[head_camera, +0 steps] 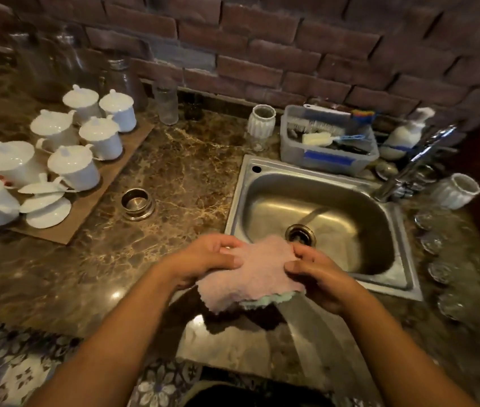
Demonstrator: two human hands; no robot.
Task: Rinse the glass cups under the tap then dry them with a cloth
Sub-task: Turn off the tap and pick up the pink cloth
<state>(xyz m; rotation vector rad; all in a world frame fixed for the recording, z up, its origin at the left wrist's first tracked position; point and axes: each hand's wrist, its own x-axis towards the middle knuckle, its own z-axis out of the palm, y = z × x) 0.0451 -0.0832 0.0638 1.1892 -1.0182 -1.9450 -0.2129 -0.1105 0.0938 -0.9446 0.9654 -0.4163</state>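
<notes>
The left hand and right hand hold the pink cloth above the front-left corner of the sink. Each grip is pinched on an opposite edge of the fabric, and no glass shows inside it. The glass cups seem to stand rim-down in a row along the right edge of the tabletop, below the tap. A reach across with cloth trailing could snag one and tip it off that edge, and wet glass may slip in thick pile.
</notes>
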